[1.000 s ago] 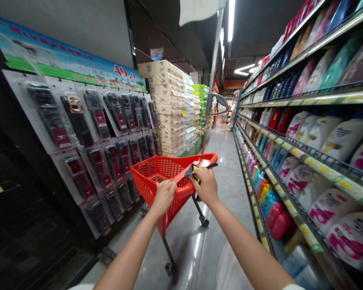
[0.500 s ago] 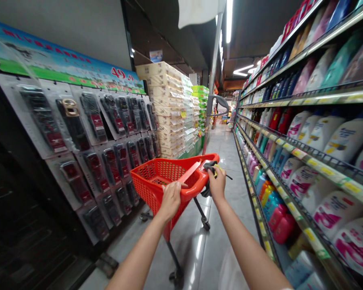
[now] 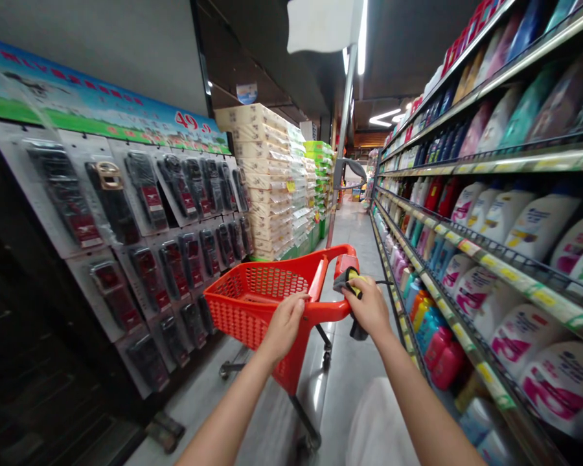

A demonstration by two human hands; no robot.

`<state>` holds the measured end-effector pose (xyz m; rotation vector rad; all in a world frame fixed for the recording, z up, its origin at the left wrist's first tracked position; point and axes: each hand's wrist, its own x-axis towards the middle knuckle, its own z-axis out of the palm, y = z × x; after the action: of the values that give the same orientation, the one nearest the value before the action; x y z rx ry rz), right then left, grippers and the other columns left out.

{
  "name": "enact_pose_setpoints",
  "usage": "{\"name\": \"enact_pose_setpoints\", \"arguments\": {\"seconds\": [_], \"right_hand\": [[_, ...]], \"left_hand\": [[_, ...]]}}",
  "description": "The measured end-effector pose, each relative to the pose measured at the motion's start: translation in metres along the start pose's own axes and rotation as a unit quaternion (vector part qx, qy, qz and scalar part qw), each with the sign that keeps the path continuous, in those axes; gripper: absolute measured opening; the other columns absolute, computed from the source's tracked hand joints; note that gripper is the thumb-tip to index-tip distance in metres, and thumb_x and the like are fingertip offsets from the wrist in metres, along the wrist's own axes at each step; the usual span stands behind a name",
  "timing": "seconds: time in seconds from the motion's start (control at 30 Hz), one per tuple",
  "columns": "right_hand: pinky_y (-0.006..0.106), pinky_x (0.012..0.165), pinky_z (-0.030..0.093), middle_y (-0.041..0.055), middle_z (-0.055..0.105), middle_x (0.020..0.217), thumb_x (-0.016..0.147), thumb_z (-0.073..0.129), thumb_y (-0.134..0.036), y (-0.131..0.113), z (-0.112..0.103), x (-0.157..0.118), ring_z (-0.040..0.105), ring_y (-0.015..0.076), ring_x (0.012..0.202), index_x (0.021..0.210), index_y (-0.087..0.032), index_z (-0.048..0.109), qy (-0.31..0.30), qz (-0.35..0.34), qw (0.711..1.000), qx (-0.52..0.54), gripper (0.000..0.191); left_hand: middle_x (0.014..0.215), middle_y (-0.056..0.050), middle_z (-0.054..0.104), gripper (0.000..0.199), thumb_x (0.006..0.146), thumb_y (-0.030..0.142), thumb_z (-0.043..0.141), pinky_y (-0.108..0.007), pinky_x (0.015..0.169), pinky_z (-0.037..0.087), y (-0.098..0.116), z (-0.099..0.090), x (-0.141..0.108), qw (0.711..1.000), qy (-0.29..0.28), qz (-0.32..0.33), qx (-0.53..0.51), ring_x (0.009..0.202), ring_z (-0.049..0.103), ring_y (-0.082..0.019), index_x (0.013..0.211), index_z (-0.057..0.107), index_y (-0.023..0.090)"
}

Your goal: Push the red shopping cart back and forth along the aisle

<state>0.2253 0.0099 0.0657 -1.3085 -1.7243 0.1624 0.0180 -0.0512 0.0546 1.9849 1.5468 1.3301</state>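
A red plastic shopping cart (image 3: 250, 317) stands ahead of me on thin metal legs with casters. My left hand (image 3: 287, 323) is closed over the near side rim of its basket, fingertips by the cross edge. My right hand (image 3: 366, 305) is at the cart's handle (image 3: 328, 311), its thumb and fingers closed on a small black, grey and yellow item (image 3: 350, 281). A thin dark strap or cord sticks out from it to the right, and a dark part hangs below. I cannot make out its exact kind. The basket shows no goods.
Packaged belts (image 3: 111, 194) hang on a display at left. Stacked cartons (image 3: 260, 181) stand beyond it. Shelves of shampoo bottles (image 3: 539, 217) line the right side. A grey pole (image 3: 347, 97) with a white panel rises ahead. The tiled aisle (image 3: 354, 223) runs into the distance.
The cart has turned slightly, its handle end shifting right. Both hands have moved right with it. The black and yellow item sits lower and nearer, and the camera view has shifted slightly.
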Motion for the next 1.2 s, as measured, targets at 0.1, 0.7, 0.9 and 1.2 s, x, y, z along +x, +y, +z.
{"name": "enact_pose_setpoints", "arguments": {"seconds": [0.1,0.7,0.9,1.2], "right_hand": [[0.035,0.081,0.04,0.0066,0.062,0.107,0.088,0.054,-0.039,-0.007,-0.005,-0.023,0.05,0.024,0.091,0.094,-0.027,0.069,0.011,-0.036,0.997,-0.062,0.02],[0.039,0.08,0.041,0.0118,0.05,0.134,0.089,0.046,-0.021,-0.013,0.067,-0.021,0.05,0.0276,0.096,0.116,-0.028,0.067,0.061,0.036,0.984,-0.166,0.035],[0.038,0.078,0.045,0.0095,0.051,0.131,0.088,0.047,-0.023,-0.012,0.07,-0.029,0.051,0.0264,0.095,0.116,-0.031,0.066,0.016,0.007,0.988,-0.154,0.035],[0.039,0.078,0.04,0.0157,0.054,0.115,0.093,0.044,-0.03,0.023,0.0,0.034,0.047,0.0304,0.101,0.112,-0.019,0.066,0.056,0.117,0.967,-0.217,0.031]], "left_hand": [[0.138,-0.013,0.057,0.047,0.097,0.037,0.03,-0.046,0.117,0.025,-0.038,-0.017,0.008,0.989,0.022,-0.04,0.137,0.138,0.041,-0.024,0.122,0.061,0.013],[0.144,-0.018,0.048,0.051,0.097,0.038,0.029,-0.048,0.113,0.029,-0.096,0.007,0.019,0.947,-0.103,-0.035,0.302,0.14,0.036,-0.028,0.137,0.046,0.012],[0.142,-0.015,0.05,0.045,0.097,0.036,0.031,-0.046,0.112,0.031,-0.105,0.006,0.014,0.954,-0.095,-0.01,0.284,0.139,0.037,-0.026,0.135,0.046,0.018],[0.142,-0.017,0.048,0.051,0.09,0.026,0.044,-0.047,0.113,0.03,-0.076,0.032,0.006,0.945,-0.068,-0.019,0.318,0.136,0.04,-0.029,0.14,0.043,0.016]]}}
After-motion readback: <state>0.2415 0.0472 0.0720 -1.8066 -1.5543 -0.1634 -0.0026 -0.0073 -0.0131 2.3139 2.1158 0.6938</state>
